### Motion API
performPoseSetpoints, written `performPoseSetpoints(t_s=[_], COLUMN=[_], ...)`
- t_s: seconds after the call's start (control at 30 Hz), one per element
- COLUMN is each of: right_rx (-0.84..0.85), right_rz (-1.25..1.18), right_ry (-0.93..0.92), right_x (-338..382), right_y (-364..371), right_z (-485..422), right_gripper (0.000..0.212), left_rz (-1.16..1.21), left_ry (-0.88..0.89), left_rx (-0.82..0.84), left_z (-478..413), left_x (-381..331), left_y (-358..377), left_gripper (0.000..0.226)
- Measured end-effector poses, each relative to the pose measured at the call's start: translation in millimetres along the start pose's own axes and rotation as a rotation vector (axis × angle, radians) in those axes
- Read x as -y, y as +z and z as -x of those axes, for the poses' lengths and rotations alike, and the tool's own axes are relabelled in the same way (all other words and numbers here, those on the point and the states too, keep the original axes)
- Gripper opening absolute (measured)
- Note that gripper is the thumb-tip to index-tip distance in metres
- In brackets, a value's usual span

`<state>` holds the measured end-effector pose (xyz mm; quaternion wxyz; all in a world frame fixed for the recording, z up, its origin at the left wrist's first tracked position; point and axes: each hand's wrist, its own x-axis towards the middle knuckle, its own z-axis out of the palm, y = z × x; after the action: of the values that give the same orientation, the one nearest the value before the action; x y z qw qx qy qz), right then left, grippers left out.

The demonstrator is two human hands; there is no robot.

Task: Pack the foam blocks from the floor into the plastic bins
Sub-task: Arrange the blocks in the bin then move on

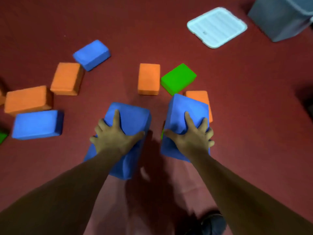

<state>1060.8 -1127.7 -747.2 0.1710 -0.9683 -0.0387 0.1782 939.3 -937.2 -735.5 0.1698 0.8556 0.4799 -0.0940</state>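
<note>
The left block point(132, 117), blue, is gripped by the left hand point(115, 138), with the fingers spread over its top and the thumb on its side. The right hand point(191, 138) clamps the right block point(183, 107), also blue, the same way. Both are near the middle of the red floor point(254, 116). Beyond them lie orange blocks point(149, 78) and a green block point(178, 78). At far right, a white lid point(216, 27) lies beside a grey bin point(279, 19).

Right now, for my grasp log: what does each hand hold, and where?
Left hand grips the left blue block across its top; right hand grips the right blue block likewise.
</note>
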Motion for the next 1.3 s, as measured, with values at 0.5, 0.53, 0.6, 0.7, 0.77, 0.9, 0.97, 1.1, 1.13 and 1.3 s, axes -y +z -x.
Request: performPoseSetpoints(t_s=[0.5,0.53,0.6,0.7,0.77,0.9,0.97,1.1,1.13,1.3], right_rx=[-0.030,-0.041,-0.054,-0.113,-0.147,-0.187,-0.217,-0.243,-0.248,-0.231], right_rz=[-0.047,-0.076,-0.121,-0.147,-0.161,-0.226,-0.255,-0.281,-0.285,-0.292], right_ry=[0.349,0.381,0.444,0.515,0.552,0.677,0.728,0.815,0.834,0.906], right_x=[-247,-258,-277,-308,-332,-380,-410,-484,-504,-609], right_y=[-184,-191,-204,-223,-238,-270,-287,-317,-323,-358], right_z=[-150,-157,-172,-195,-209,-216,-218,-223,-227,-264], right_gripper=[0.107,0.106,0.106,0.107,0.107,0.106,0.105,0.105,0.105,0.101], left_rz=[-0.087,-0.116,-0.146,-0.163,-0.159,-0.271,-0.285,-0.318,-0.330,-0.396], left_ry=[0.466,0.485,0.498,0.625,0.703,0.830,0.874,0.952,0.968,1.017], left_rx=[-0.014,0.007,0.024,0.011,0.035,0.099,0.137,0.182,0.197,0.204], left_z=[32,30,25,25,25,53,74,121,132,176], left_x=[-366,-384,-424,-494,-541,-622,-660,-734,-754,-859], left_y=[73,76,82,97,107,123,136,168,178,228], left_gripper=[0.128,0.128,0.126,0.122,0.120,0.121,0.122,0.122,0.121,0.122])
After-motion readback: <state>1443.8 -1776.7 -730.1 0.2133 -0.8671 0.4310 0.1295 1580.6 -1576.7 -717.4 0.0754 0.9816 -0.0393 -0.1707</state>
